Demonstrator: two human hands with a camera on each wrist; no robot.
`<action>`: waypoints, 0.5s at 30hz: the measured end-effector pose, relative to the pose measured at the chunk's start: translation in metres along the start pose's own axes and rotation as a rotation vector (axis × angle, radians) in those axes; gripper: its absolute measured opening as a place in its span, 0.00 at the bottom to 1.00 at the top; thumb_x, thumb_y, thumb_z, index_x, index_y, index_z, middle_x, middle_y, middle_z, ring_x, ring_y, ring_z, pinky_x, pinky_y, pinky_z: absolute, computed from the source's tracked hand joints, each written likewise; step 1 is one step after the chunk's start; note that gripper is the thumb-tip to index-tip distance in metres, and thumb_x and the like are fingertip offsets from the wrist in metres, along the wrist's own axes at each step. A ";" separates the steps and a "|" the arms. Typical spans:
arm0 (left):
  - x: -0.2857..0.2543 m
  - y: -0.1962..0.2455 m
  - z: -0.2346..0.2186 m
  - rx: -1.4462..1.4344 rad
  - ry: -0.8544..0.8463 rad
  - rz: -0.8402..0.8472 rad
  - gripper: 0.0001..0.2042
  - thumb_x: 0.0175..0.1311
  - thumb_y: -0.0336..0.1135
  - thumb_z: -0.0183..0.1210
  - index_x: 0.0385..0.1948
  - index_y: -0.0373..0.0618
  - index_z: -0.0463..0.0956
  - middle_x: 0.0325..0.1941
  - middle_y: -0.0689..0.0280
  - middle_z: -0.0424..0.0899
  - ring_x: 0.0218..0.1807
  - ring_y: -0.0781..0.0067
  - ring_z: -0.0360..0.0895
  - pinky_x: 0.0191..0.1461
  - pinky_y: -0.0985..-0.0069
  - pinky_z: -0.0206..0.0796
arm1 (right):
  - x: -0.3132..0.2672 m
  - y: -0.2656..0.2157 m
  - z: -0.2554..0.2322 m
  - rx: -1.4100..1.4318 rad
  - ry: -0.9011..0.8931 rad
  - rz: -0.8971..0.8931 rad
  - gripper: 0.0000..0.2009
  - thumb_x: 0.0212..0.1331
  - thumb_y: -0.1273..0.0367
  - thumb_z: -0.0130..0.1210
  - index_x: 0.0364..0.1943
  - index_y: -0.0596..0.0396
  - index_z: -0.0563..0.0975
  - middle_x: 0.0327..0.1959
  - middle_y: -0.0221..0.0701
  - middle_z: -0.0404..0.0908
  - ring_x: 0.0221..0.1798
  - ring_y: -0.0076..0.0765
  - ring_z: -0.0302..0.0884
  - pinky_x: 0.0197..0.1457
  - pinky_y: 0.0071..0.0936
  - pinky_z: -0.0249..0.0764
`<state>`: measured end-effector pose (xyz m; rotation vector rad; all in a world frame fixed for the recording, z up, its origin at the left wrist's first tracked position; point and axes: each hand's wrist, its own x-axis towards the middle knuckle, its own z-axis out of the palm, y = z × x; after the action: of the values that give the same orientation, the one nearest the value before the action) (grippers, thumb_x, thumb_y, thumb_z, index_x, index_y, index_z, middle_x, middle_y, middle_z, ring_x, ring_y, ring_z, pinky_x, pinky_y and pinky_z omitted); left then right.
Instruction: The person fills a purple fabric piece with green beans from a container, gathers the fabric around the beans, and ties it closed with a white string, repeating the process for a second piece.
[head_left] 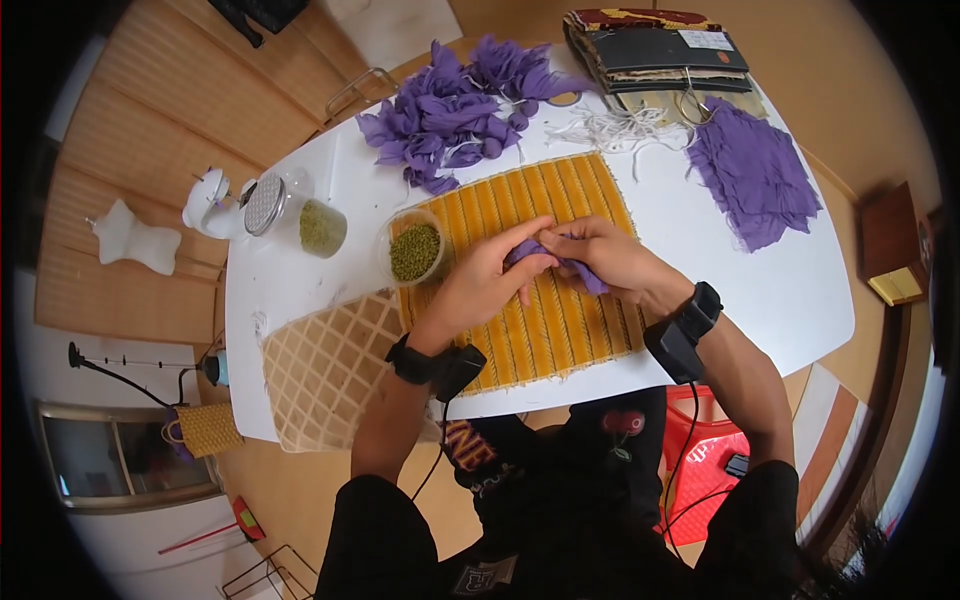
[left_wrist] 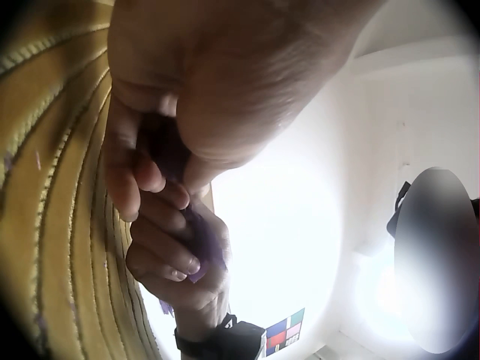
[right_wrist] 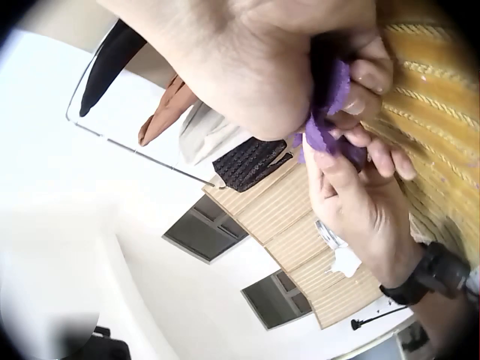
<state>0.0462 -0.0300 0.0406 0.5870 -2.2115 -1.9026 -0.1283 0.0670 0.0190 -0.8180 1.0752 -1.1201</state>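
Observation:
Above the mustard striped fabric (head_left: 560, 340), both hands meet at a small piece of purple cloth (head_left: 592, 281). My left hand (head_left: 490, 275) pinches its left end between thumb and fingers. The right hand (head_left: 610, 260) has its fingers curled round the other end, and a loose tail hangs below them. In the right wrist view, the purple cloth (right_wrist: 324, 135) shows a frayed edge and runs bunched from one hand to the other. Fingers hide much of it in the left wrist view. A clear tub of green beans (head_left: 414, 252) stands beside the left hand.
Behind the hands lie a heap of purple cloth bundles (head_left: 440, 115), white strings (head_left: 620, 130) and fabric sample books (head_left: 650, 70). Flat purple cloth pieces (head_left: 755, 180) lie at right. A clear jar (head_left: 322, 228) with green beans stands left, above a beige lattice cloth (head_left: 320, 370).

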 end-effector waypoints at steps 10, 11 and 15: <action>0.001 0.008 0.001 0.443 0.160 0.178 0.11 0.60 0.27 0.62 0.43 0.35 0.79 0.32 0.61 0.81 0.26 0.75 0.74 0.35 0.80 0.68 | -0.003 -0.009 0.004 0.092 0.053 0.139 0.17 0.71 0.61 0.48 0.24 0.55 0.74 0.13 0.25 0.67 0.11 0.20 0.60 0.15 0.19 0.55; 0.002 0.004 0.003 0.454 0.213 0.273 0.10 0.57 0.26 0.64 0.41 0.36 0.81 0.32 0.63 0.80 0.26 0.77 0.73 0.33 0.81 0.67 | -0.003 -0.008 0.004 0.128 0.015 0.143 0.18 0.71 0.61 0.48 0.23 0.54 0.73 0.12 0.25 0.66 0.09 0.21 0.59 0.12 0.20 0.54; 0.007 0.004 0.002 0.692 0.403 0.645 0.10 0.49 0.24 0.67 0.35 0.36 0.82 0.27 0.61 0.74 0.26 0.67 0.72 0.32 0.74 0.66 | -0.003 -0.010 0.002 0.165 -0.018 0.175 0.17 0.70 0.61 0.48 0.24 0.55 0.73 0.13 0.26 0.67 0.08 0.22 0.60 0.10 0.19 0.53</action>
<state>0.0386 -0.0300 0.0433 0.2416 -2.3367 -0.6391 -0.1291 0.0671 0.0298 -0.5911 1.0044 -1.0359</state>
